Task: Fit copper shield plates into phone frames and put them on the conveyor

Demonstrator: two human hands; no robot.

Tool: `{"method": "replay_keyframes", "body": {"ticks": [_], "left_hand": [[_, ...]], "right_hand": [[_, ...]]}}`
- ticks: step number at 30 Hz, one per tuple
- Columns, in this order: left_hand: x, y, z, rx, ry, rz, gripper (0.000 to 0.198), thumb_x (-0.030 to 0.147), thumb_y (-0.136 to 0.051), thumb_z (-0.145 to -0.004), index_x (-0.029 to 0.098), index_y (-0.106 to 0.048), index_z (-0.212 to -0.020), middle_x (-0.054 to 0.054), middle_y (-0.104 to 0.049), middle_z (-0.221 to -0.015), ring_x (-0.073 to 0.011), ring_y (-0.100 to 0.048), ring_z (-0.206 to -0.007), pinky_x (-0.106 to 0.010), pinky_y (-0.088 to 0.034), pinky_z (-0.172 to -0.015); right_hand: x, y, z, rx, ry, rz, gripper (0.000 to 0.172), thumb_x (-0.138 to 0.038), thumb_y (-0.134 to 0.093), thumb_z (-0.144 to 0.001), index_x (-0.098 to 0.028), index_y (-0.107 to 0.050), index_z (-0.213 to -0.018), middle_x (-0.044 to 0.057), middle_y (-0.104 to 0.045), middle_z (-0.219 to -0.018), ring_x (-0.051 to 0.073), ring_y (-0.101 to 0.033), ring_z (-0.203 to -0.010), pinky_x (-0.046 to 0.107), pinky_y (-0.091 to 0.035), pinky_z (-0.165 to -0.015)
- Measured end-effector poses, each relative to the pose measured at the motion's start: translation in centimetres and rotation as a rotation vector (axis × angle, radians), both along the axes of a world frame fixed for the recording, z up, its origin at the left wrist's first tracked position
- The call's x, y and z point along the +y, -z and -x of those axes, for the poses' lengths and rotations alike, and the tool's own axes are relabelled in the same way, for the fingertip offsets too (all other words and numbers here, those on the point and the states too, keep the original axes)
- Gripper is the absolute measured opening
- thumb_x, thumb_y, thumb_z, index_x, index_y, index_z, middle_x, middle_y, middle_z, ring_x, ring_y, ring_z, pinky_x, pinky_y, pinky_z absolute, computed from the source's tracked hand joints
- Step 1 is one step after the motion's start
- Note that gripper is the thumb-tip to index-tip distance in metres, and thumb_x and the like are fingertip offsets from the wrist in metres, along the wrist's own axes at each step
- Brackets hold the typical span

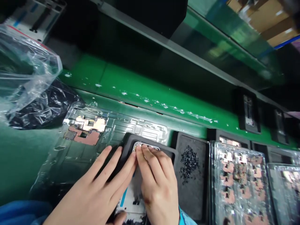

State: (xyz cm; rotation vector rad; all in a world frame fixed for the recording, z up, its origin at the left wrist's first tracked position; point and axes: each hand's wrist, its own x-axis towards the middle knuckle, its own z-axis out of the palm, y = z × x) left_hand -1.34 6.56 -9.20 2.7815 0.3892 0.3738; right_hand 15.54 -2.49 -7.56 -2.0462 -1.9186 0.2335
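The right hand [159, 193] bears down, fingers close together, on a small metal-rimmed part [146, 147] seated in a black rubber frame [164, 150]. The left hand [98, 187] lies alongside with its fingers narrow, though its grip is partly hidden. Even, flat fingertip pressure suits this seating. A white-and-blue panel [131, 203] shows beneath the hands. To their right sit a foam tray [191, 200] and clear blister trays [241, 181] of copper-coloured parts; to their left, another blister tray [89, 131] and a plastic bag [28, 68] lie on the green desk [23, 156].
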Motion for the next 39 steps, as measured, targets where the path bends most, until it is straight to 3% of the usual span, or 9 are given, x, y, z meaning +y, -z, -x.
{"method": "replay_keyframes", "body": {"ticks": [3,6,10,13,18,26,29,33,39], "left_hand": [[-0.2,-0.6,-0.2,0.007,-0.002,-0.007,0.081,0.057,-0.060,-0.083,-0.002,-0.055,-0.140,-0.023,-0.053,-0.148,-0.0478,-0.039,-0.133,-0.057,-0.007,-0.124],[-0.3,-0.9,-0.2,0.007,-0.018,-0.017,0.079,0.060,-0.055,-0.090,-0.002,-0.056,-0.140,-0.022,-0.053,-0.150,-0.0471,-0.043,-0.129,-0.057,-0.016,-0.119],[0.1,-0.7,-0.3,-0.040,-0.018,-0.057,0.062,0.049,-0.052,-0.097,0.000,-0.062,-0.134,-0.017,-0.060,-0.144,-0.0437,-0.048,-0.122,-0.053,-0.030,-0.108],[0.5,-0.6,-0.6,-0.031,-0.015,-0.050,0.049,0.036,-0.050,-0.100,0.004,-0.062,-0.136,-0.012,-0.062,-0.140,-0.0388,-0.049,-0.118,-0.049,-0.036,-0.100],[0.5,-0.8,-1.3,0.076,-0.051,-0.064,0.052,0.034,-0.046,-0.103,0.007,-0.052,-0.147,-0.011,-0.059,-0.143,-0.0358,-0.050,-0.115,-0.050,-0.043,-0.098],[-0.3,-1.5,0.5,0.099,-0.229,0.049,0.055,0.044,-0.037,-0.107,0.014,-0.043,-0.152,-0.014,-0.046,-0.153,-0.0326,-0.048,-0.132,-0.050,-0.048,-0.105],[-1.5,-1.6,1.9,0.126,-0.277,0.031,0.048,0.042,-0.038,-0.107,0.016,-0.052,-0.145,-0.012,-0.052,-0.148,-0.0320,-0.051,-0.130,-0.052,-0.048,-0.105],[-3.7,-1.7,2.6,0.121,-0.337,-0.034,0.041,0.037,-0.041,-0.106,0.016,-0.060,-0.136,-0.013,-0.059,-0.139,-0.0341,-0.055,-0.122,-0.054,-0.050,-0.098],[-5.8,-1.6,1.9,0.081,-0.390,-0.004,0.038,0.030,-0.045,-0.103,0.015,-0.063,-0.133,-0.016,-0.059,-0.138,-0.0378,-0.055,-0.120,-0.058,-0.051,-0.097]], "right_hand": [[-0.4,0.2,0.3,0.000,0.001,0.021,0.055,-0.011,-0.033,-0.105,-0.015,-0.034,-0.160,0.014,-0.058,-0.146,0.030,-0.057,-0.129,0.049,-0.048,-0.113],[-1.5,0.5,0.3,0.042,-0.017,0.023,0.064,-0.003,-0.029,-0.100,-0.014,-0.024,-0.163,0.014,-0.045,-0.157,0.028,-0.041,-0.146,0.052,-0.044,-0.118],[-3.7,0.6,-0.2,0.060,0.022,-0.010,0.066,0.003,-0.032,-0.096,-0.015,-0.033,-0.160,0.013,-0.041,-0.160,0.029,-0.029,-0.152,0.057,-0.041,-0.119],[-4.9,0.5,-0.1,-0.067,0.098,-0.014,0.058,0.001,-0.034,-0.098,-0.010,-0.043,-0.154,0.014,-0.046,-0.156,0.035,-0.031,-0.149,0.065,-0.037,-0.117],[-5.0,0.4,0.7,-0.190,0.099,0.051,0.057,-0.002,-0.037,-0.097,-0.008,-0.045,-0.153,0.011,-0.046,-0.157,0.038,-0.042,-0.138,0.063,-0.034,-0.117],[-5.0,-0.4,-0.7,-0.036,0.122,-0.040,0.063,0.006,-0.031,-0.089,-0.006,-0.049,-0.148,0.014,-0.049,-0.152,0.033,-0.038,-0.138,0.051,-0.036,-0.114],[-5.7,-0.6,-0.5,-0.051,0.199,-0.095,0.056,0.003,-0.034,-0.091,-0.007,-0.054,-0.143,0.018,-0.058,-0.135,0.034,-0.048,-0.120,0.051,-0.043,-0.103],[-6.4,-0.7,0.9,-0.085,0.302,-0.049,0.031,-0.014,-0.049,-0.101,-0.009,-0.065,-0.127,0.015,-0.062,-0.106,0.032,-0.049,-0.094,0.048,-0.044,-0.083],[-6.8,-0.5,2.1,-0.061,0.284,0.009,0.031,-0.016,-0.057,-0.099,-0.010,-0.063,-0.129,0.013,-0.060,-0.104,0.031,-0.048,-0.092,0.045,-0.040,-0.078]]}}
